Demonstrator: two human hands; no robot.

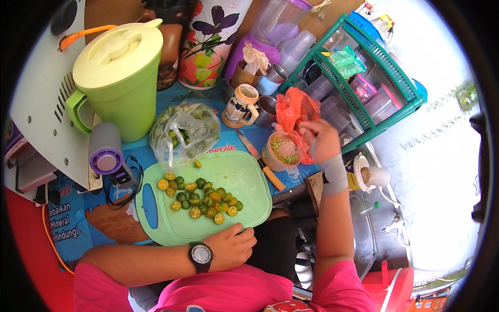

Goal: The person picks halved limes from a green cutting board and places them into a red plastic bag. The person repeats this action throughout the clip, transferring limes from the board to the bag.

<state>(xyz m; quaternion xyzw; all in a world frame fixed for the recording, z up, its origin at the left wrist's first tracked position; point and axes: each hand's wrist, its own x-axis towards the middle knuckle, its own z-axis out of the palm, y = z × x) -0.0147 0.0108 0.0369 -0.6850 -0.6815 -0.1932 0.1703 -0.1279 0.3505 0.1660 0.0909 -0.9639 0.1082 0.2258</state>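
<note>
My left hand (232, 246), with a black watch at the wrist, rests at the near edge of a light green cutting board (249, 187), fingers loosely bent and nothing visible in them. Halved small green citrus fruits (210, 199), apparently calamansi, lie cut face up and down across the board. My right hand (324, 140), a grey band around its wrist, is over a red plastic bag (294, 107); its fingertips are bent and blurred, so anything between them is unclear. Just left of it stands a citrus juicer (282, 152) with seeds around its ridged cone. A knife (269, 171) with a wooden handle lies between board and juicer.
Behind the board sit a clear bag of whole citrus (191, 128), a green pitcher (121, 85) and a ceramic mug (241, 105). A handheld fan (107, 152) stands at left. To the right rises a green plastic rack (351, 89); a purple blender (255, 50) is farther back.
</note>
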